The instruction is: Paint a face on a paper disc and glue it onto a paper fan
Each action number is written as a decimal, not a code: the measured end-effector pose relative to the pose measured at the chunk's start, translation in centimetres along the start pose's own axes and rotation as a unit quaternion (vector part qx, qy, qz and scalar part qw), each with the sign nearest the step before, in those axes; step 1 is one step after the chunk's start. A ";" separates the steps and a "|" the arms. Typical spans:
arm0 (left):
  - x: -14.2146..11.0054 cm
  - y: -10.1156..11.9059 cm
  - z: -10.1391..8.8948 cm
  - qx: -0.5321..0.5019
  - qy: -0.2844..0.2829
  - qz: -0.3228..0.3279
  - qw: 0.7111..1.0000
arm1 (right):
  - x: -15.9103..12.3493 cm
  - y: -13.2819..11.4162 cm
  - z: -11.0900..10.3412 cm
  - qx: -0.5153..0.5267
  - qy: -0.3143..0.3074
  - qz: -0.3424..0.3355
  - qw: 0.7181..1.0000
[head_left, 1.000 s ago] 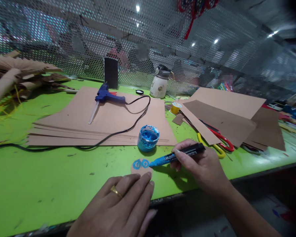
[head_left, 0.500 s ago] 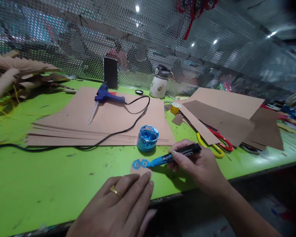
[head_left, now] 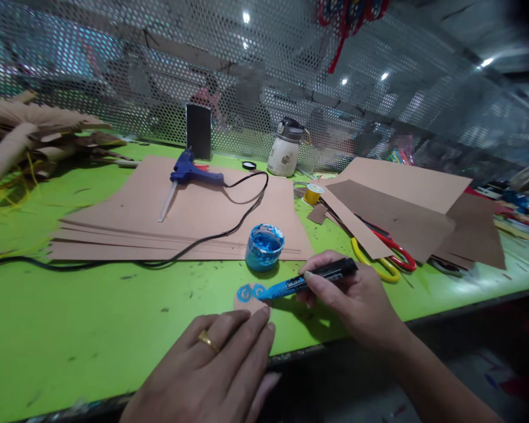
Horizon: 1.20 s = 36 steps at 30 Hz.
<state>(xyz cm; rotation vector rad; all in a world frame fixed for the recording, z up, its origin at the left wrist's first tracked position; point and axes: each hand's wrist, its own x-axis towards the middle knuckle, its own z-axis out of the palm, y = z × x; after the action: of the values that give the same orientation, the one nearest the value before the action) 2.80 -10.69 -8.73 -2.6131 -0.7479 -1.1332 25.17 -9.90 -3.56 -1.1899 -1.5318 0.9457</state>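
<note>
A small round piece of brown card (head_left: 242, 304) lies near the table's front edge, with two blue rings painted side by side on its upper part. My left hand (head_left: 216, 364) rests with fingers stretched out, their tips pressing on the card's lower edge and covering part of it. A gold ring is on one finger. Between the thumb and fingers of my right hand (head_left: 348, 294) is a black marker pen (head_left: 330, 271), its front end coated in blue paint. The pen's tip touches the right-hand blue ring. Just beyond the card stands an open jar of blue paint (head_left: 264, 249).
Brown paper sheets (head_left: 127, 200) carry a blue glue gun (head_left: 191, 170), whose black cable crosses them. Scissors with yellow handles (head_left: 379, 270), red-handled scissors (head_left: 399, 254) and a yellow spool (head_left: 312, 194) lie right. Behind stand a phone (head_left: 198, 132) and a bottle (head_left: 284, 150).
The pen's tip has shifted very slightly left and down on the right-hand blue ring. My left hand stays in place on the card.
</note>
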 end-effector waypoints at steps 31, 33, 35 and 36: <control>-0.2 0.0 0.1 0.010 -0.006 0.005 1.000 | 0.2 0.2 0.0 -0.006 0.064 0.003 0.998; -0.4 0.0 0.2 0.012 -0.005 0.006 1.000 | 0.2 0.1 0.0 -0.008 0.059 0.003 0.998; -0.4 0.0 0.1 0.012 -0.003 0.007 1.000 | 0.2 0.0 0.1 -0.011 0.045 -0.003 0.999; -0.3 0.0 0.0 0.012 -0.002 0.006 1.000 | 0.2 -0.1 0.1 -0.013 0.036 -0.006 0.999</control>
<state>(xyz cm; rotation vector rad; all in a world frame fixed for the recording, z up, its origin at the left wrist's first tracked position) 2.65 -10.85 -9.01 -2.5971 -0.7416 -1.1106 25.08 -9.74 -3.46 -1.2177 -1.4972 0.8687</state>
